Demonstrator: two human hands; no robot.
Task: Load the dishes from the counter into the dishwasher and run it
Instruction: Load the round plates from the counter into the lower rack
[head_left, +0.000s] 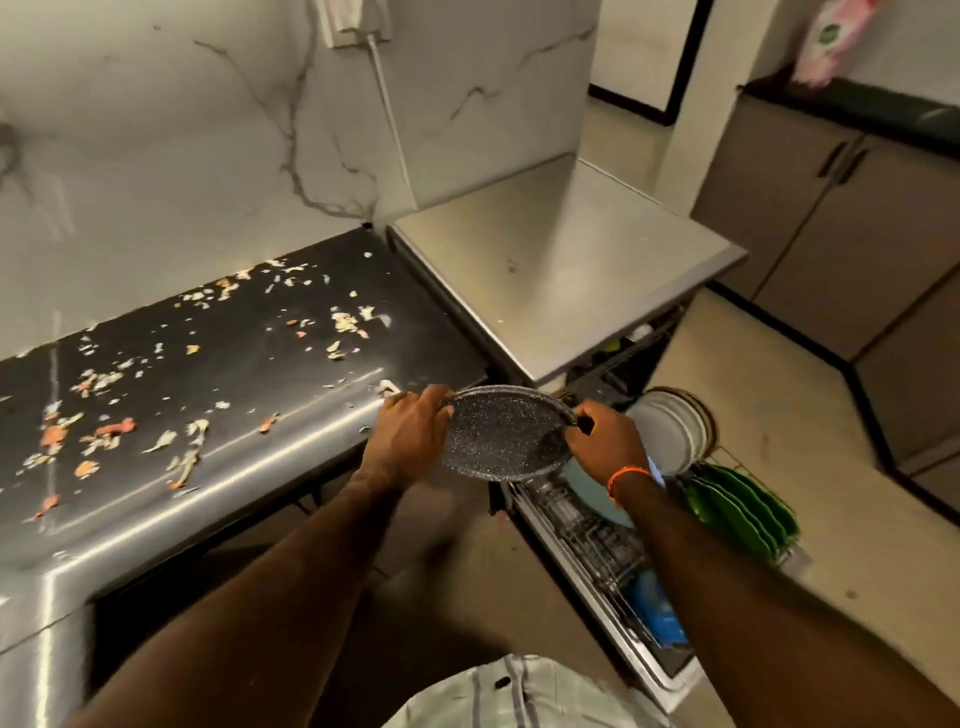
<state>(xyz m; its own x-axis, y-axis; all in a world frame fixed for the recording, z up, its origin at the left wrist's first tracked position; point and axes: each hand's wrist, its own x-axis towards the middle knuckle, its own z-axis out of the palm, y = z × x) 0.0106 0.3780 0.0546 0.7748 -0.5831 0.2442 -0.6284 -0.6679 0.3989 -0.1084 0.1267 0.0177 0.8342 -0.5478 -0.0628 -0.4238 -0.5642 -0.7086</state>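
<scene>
Hands hold a dark speckled pan (501, 434) between them, in the air just off the near right corner of the black counter (218, 374) and above the left end of the open dishwasher (597, 525). The left hand (410, 431) grips the pan's left rim, fingers curled over its edge, and the right hand (605, 441) grips the right rim beside a small handle, thumb on top. An orange band (626, 475) circles the right wrist. The pan is tilted, its far edge higher than its near edge. Food scraps (104, 431) in orange and pale bits are scattered over the counter, thickest toward the left. To the right of the counter, touching its end, is the dishwasher's steel top (561, 270). Below it the lower rack (602, 551) is pulled out toward the near right, with white plates (670, 431) standing on edge at its far end, green plates (743, 509) upright just nearer, and a blue dish (657, 608) lower in the rack; a pale dish under the right wrist is mostly hidden. A white cord (389, 114) runs down the marbled wall (156, 156) behind the counter. Grey cabinets (831, 218) line the far right, and a pink bag (831, 41), blurred, sits on top of them.
</scene>
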